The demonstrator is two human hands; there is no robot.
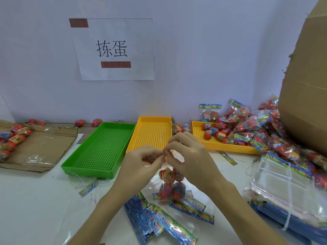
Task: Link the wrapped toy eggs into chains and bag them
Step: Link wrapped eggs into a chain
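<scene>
A clear bag (170, 184) with several wrapped red toy eggs inside hangs just above the white table at centre. My left hand (141, 161) and my right hand (187, 152) pinch its top edge between thumb and fingers, fingertips touching. A thin strip of clear film sticks up from the pinch. Loose wrapped eggs (215, 133) lie in the yellow tray (230, 147) at the right. Filled bags (251, 124) are heaped at the far right.
A green tray (99, 151) and a second yellow tray (150, 135) stand behind my hands. Flat printed bags (159, 221) lie near the front edge, a bundled stack of them (286, 191) at right. A cardboard box (306, 96) stands at far right, flattened cardboard (40, 147) with eggs at left.
</scene>
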